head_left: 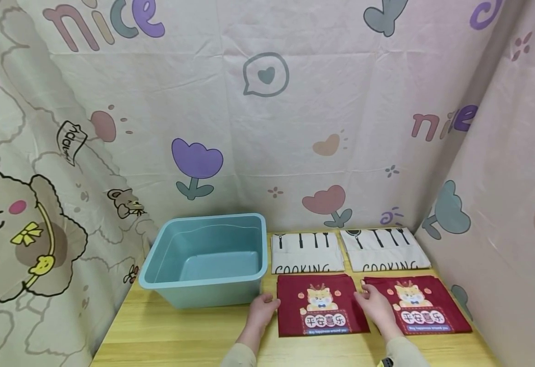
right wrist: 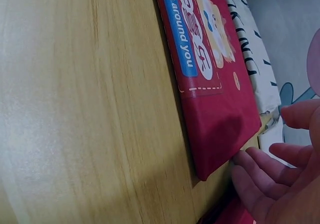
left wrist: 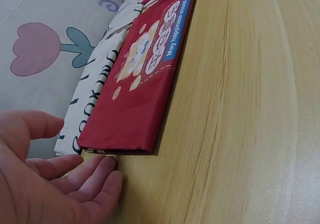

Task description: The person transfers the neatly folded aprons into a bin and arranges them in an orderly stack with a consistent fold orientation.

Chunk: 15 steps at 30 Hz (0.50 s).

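A folded red cloth (head_left: 290, 306) with a cartoon animal and printed characters lies flat on the table, between my two hands. My left hand (head_left: 263, 310) is at its left edge, thumb apart from the fingers, and the left wrist view shows the fingertips low beside that edge. At the opposite edge, my right hand (head_left: 377, 307) has its fingers loosely bent, in the gap before a second folded red cloth (head_left: 448, 300). Neither hand grips the cloth; whether the fingertips touch it is hard to tell.
Behind the red cloths lie two folded white cloths with COOKING lettering, one left (head_left: 307, 255) and one right (head_left: 386, 252). A blue-green plastic tub (head_left: 212, 293) stands left of them on the wooden table (head_left: 175, 336). Printed curtains (head_left: 258, 132) enclose the back and sides.
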Motion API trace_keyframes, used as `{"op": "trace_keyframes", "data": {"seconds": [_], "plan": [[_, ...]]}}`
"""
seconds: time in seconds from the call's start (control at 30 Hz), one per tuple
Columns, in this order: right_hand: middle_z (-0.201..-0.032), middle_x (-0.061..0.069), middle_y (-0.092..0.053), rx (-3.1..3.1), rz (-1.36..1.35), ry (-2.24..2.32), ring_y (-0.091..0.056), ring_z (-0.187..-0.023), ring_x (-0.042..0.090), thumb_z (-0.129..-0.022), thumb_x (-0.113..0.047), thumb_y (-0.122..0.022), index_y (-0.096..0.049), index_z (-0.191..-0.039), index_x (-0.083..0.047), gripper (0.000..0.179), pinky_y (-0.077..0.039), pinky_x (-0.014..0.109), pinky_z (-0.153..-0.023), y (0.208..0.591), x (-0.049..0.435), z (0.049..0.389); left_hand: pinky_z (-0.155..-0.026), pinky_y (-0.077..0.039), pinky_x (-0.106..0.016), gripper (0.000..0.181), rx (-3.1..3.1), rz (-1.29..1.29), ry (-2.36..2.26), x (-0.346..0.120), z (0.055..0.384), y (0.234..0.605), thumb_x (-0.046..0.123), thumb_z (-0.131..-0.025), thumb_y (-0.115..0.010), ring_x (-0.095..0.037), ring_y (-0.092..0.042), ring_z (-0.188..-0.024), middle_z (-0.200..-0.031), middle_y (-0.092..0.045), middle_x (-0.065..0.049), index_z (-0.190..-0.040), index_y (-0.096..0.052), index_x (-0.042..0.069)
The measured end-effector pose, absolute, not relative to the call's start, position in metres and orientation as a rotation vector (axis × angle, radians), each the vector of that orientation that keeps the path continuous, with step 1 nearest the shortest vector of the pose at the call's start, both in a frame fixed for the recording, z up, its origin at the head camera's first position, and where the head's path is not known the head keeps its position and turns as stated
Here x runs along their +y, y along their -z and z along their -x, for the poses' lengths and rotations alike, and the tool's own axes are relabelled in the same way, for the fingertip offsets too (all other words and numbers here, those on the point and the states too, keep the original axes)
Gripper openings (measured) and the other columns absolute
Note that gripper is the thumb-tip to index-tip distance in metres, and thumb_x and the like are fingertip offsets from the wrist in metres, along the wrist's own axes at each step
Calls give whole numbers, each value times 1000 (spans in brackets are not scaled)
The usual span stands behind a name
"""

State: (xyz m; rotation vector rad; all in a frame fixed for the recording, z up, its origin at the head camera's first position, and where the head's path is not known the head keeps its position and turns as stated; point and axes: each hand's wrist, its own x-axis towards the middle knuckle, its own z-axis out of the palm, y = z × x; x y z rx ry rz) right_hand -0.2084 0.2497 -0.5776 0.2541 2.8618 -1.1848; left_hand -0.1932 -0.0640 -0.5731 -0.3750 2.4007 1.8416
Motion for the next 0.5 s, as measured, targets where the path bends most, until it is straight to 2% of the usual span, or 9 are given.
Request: {"op": "trace_keyframes", "data": {"seconds": [0.2, 0.5], "plan": [[-119, 34, -60, 2849, -280, 1170, -58, -110, 48, -97, -26, -58, -48, -131, 15, 54, -46, 56, -93, 578, 249, 210, -74, -55, -41, 44, 2322, 445, -1837, -63, 197, 574, 13, -92, -65, -28, -65, -90, -115, -62, -27, -123, -56, -16], [-125, 37, -54, 2824, -278, 1156, -53, -115, 51, -97, -26, -57, -49, -128, 17, 54, -44, 58, -95, 578, 248, 214, -73, -53, -41, 45, 2230, 445, -1891, -66, 198, 578, 13, -92, -64, -27, -63, -90, -108, -64, -21, -125, -53, -17]]}}
